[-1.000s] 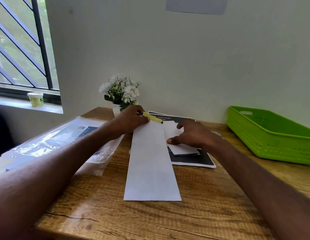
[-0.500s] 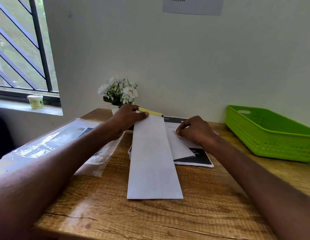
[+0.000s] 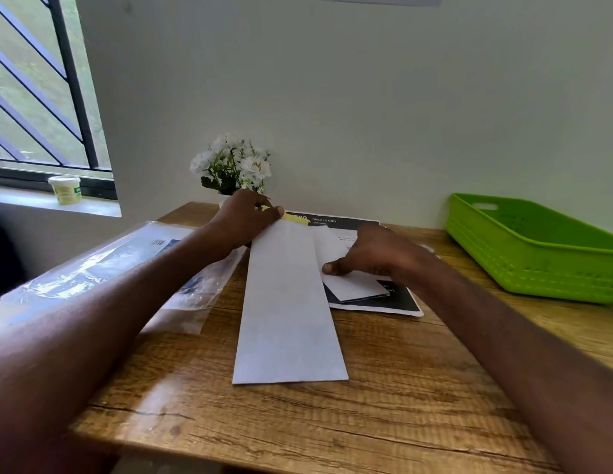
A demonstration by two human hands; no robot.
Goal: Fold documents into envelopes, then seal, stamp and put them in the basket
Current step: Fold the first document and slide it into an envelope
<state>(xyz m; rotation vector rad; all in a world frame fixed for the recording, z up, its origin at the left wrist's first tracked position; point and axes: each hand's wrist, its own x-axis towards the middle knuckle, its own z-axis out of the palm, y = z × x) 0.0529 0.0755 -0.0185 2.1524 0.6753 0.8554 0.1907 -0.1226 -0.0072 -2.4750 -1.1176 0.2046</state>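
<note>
A long white envelope (image 3: 286, 302) lies lengthwise in the middle of the wooden table. My left hand (image 3: 245, 217) pinches its far end, where a yellow strip (image 3: 295, 217) shows at the flap. Right of the envelope lies a folded white document (image 3: 353, 285) on a dark printed sheet (image 3: 401, 301). My right hand (image 3: 373, 253) rests on the folded document, thumb pressed on its left edge. A green plastic basket (image 3: 537, 265) stands at the right of the table.
A clear plastic bag with printed papers (image 3: 127, 258) lies at the table's left, under my left forearm. A small pot of white flowers (image 3: 233, 165) stands against the wall behind my left hand. A small tub (image 3: 65, 189) sits on the window sill.
My right hand has slid back toward me over the folded document, thumb now on its left edge. My left hand stays at the envelope's far end.
</note>
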